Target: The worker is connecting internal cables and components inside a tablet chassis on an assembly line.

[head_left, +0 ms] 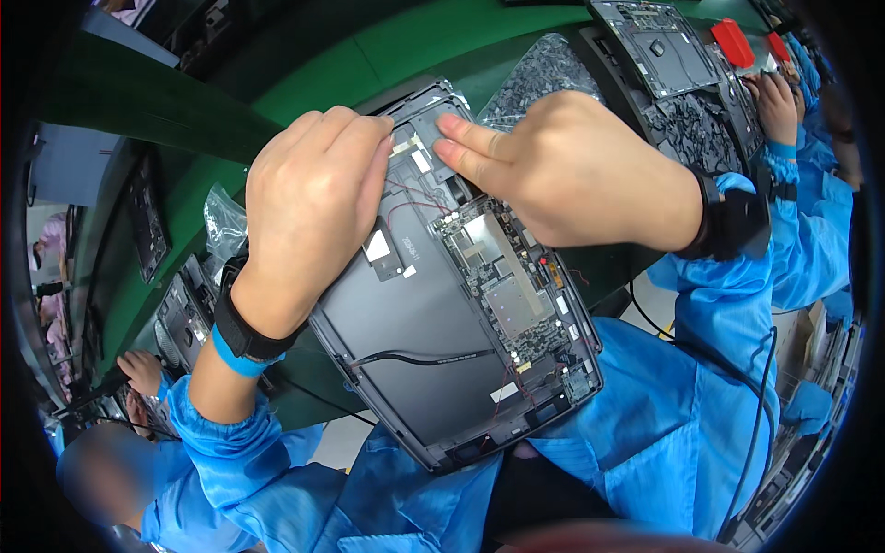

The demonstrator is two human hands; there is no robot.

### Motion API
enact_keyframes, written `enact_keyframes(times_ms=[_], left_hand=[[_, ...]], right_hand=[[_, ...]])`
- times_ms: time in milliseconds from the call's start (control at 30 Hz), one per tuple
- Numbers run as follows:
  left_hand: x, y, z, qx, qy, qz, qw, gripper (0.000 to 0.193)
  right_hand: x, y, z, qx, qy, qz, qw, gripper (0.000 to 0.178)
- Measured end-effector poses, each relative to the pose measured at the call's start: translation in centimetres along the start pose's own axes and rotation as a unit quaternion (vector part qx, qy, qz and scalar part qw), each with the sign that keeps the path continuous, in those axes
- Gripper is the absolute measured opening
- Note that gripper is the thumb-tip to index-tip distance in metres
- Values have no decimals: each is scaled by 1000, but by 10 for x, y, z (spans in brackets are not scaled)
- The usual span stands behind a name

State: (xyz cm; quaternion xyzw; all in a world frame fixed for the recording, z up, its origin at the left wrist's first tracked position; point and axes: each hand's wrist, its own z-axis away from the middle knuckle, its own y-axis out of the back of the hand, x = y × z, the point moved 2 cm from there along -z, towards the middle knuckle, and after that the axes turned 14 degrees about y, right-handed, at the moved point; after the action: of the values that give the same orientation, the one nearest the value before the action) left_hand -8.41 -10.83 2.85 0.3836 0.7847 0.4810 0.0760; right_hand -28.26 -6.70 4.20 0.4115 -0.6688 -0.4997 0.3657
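An opened dark grey tablet-like device housing (396, 309) lies tilted in front of me, its inside facing up. A green circuit board (512, 304) with silver shields runs down its right side, and a black cable (419, 358) crosses its lower part. My right hand (581, 170) presses two outstretched fingertips onto a flat dark grey part (426, 127) at the far end; its other fingers are curled. Over the far left edge, my left hand (313, 198) is closed, fingers bent inward beside that part. Whatever its fingertips pinch is hidden. Thin red wires run between the hands.
Behind the housing lies a clear plastic bag (544, 78) of small dark parts on the green bench (378, 60). Another opened device (656, 51) sits at the far right, near a red tray (732, 42). Co-workers' hands (774, 106) (140, 372) are busy at both sides.
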Motion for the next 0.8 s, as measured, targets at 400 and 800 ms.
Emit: enact_keyframes(times_ms=[400, 800], left_hand=[[2, 1, 6, -16, 63, 28, 998, 13], [-3, 3, 9, -52, 143, 130, 980, 15]], right_hand=[[8, 21, 2, 158, -7, 54, 986, 33], [11, -49, 6, 267, -229, -398, 847, 54]])
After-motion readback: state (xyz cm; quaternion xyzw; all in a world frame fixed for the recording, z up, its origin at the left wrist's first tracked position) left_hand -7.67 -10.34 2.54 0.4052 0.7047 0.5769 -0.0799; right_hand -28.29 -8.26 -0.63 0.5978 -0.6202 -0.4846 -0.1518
